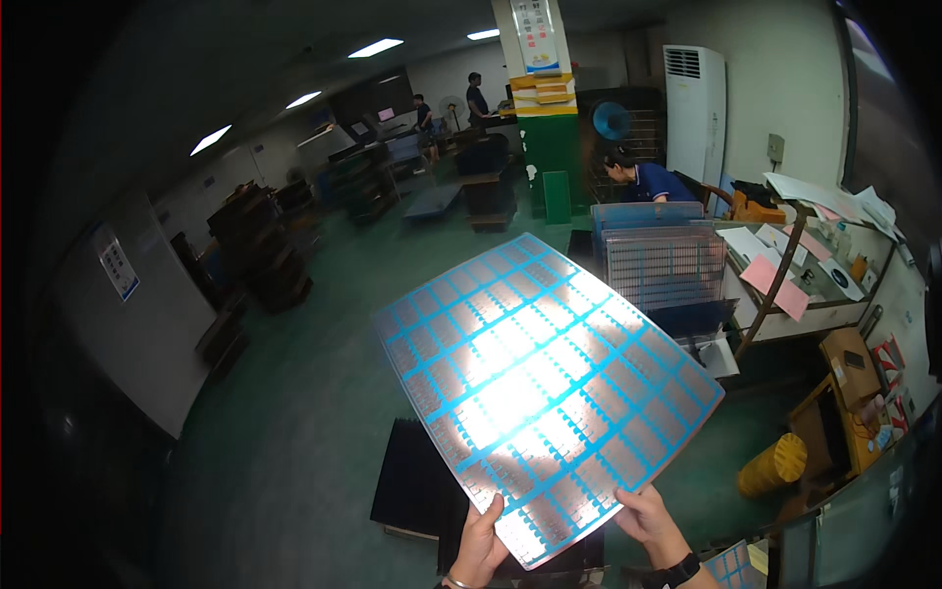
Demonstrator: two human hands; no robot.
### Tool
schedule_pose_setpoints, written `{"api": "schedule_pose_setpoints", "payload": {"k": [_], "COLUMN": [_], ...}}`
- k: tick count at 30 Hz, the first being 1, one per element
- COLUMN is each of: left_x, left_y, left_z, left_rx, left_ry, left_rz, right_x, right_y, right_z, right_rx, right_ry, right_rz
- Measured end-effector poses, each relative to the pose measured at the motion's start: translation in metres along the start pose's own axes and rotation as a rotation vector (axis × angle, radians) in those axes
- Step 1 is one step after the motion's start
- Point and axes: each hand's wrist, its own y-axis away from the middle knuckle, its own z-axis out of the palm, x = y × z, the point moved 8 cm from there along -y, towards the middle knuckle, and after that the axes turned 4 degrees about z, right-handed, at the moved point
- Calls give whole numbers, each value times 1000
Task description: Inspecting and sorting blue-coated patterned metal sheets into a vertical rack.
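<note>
By the left hand (478, 552) and right hand (650, 523), fingers closed around its near edges, a large, rectangular, copper-and-blue panel (554, 378) is held tilted, short of racked, upright, blue-grey panels (662, 267). Carrying seems in hand; two-handed support seems called for next.

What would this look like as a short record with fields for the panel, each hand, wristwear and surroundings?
panel: rectangular, blue grid, bright glare
left hand: grips near left edge, thumb on top
right hand: grips near right edge, thumb on top
wristwear: black wristband, right wrist
surroundings: yellow cylinder to the right; green floor
</note>
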Motion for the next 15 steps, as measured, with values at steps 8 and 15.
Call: {"api": "schedule_pose_setpoints", "payload": {"k": [8, 15], "left_x": [48, 62], "left_y": [-2, 2], "left_z": [-39, -42], "left_rx": [-43, -42], "left_ry": [-195, -367], "left_rz": [-48, -144], "right_x": [-109, -112], "right_y": [37, 31], "right_z": [-81, -117], "right_rx": [475, 268], "right_ry": [36, 359], "right_rz": [-329, -17]}}
